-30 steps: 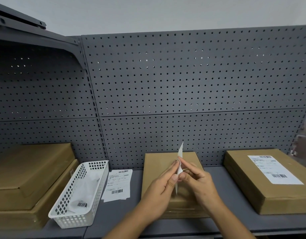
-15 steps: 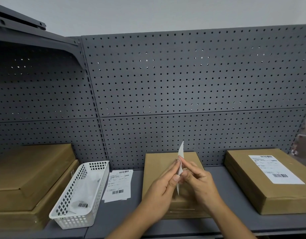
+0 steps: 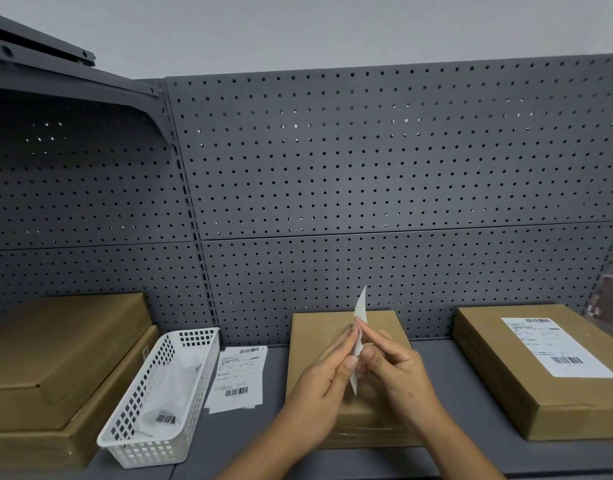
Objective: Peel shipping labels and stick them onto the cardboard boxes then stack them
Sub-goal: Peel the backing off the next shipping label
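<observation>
Above shelf (image 3: 433,356): two-handed pinch on label (image 3: 361,305)

Pegboard (image 3: 367,168): dark grey, even grid of small round holes.
Shelf (image 3: 443,393): matching grey.
Wall (image 3: 298,29): pale off-white.
Cardboard boxes (image 3: 319,334): plain tan-brown.
Basket (image 3: 125,441): white, square-lattice sides.
Label sheets (image 3: 239,375): white, black barcodes and print.
Held label (image 3: 361,306): plain white.

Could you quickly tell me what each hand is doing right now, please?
Left hand: pinching the shipping label.
Right hand: pinching the same label.
</observation>
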`<action>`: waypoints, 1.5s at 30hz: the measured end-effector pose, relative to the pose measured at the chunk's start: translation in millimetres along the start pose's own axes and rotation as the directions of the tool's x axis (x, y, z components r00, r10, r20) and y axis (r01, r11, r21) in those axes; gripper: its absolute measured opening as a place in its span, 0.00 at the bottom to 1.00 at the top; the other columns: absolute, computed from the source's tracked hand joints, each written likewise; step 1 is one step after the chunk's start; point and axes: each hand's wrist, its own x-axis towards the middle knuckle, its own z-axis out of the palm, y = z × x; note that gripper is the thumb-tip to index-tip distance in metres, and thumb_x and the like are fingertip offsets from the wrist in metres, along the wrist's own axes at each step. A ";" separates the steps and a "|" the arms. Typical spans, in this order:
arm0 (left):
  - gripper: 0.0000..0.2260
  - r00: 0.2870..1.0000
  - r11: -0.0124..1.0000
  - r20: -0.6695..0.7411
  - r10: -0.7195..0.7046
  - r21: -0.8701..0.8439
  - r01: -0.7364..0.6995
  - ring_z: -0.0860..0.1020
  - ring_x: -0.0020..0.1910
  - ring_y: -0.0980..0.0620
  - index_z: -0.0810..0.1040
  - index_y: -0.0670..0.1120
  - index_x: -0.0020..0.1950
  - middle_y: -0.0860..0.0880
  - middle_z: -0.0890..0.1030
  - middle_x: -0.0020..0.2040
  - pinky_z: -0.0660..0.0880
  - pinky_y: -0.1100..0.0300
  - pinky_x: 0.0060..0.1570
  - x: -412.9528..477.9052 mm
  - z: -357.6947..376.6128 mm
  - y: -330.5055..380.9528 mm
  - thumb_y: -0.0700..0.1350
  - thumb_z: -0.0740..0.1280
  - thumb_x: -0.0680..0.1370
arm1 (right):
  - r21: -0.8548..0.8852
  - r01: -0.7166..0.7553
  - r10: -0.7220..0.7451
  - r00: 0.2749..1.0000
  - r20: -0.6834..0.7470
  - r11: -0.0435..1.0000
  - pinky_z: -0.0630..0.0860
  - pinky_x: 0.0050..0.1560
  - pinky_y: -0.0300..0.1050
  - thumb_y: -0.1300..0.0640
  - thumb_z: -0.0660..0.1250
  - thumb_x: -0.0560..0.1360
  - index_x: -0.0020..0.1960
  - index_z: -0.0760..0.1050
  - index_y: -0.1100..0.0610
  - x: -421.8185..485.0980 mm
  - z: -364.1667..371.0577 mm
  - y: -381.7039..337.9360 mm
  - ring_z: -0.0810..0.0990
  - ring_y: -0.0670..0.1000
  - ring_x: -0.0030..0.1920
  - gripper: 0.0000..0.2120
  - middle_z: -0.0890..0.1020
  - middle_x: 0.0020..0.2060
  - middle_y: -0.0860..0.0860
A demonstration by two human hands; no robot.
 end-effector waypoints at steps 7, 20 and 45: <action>0.21 1.000 1.000 -0.006 0.010 -0.018 -0.010 0.58 0.80 0.67 0.64 0.53 0.81 0.63 0.63 0.81 0.55 0.67 0.79 1.1 0.4 -2.4 0.48 0.59 0.87 | 0.000 0.000 0.000 1.000 -0.016 1.000 0.78 0.48 0.41 0.58 0.68 0.77 0.67 0.81 0.47 -0.5 1.1 -2.1 0.77 0.49 0.43 0.19 0.79 0.44 0.48; 0.22 1.000 1.000 -0.024 -0.001 -0.029 0.000 0.59 0.79 0.67 0.65 0.53 0.81 0.63 0.64 0.80 0.56 0.63 0.80 4.5 0.2 -8.8 0.48 0.60 0.87 | 0.052 -0.021 0.022 0.999 -0.024 0.998 0.77 0.47 0.37 0.59 0.67 0.77 0.65 0.82 0.49 1.0 6.6 -6.9 0.79 0.43 0.43 0.18 0.81 0.45 0.47; 0.21 1.000 1.000 -0.027 -0.013 0.002 0.013 0.58 0.79 0.68 0.64 0.59 0.80 0.64 0.65 0.80 0.56 0.69 0.78 4.4 -0.2 -15.1 0.52 0.59 0.86 | 0.023 -0.014 0.016 0.994 -0.105 1.000 0.80 0.58 0.41 0.61 0.72 0.76 0.66 0.81 0.53 -6.2 16.5 -21.9 0.84 0.52 0.54 0.18 0.85 0.51 0.55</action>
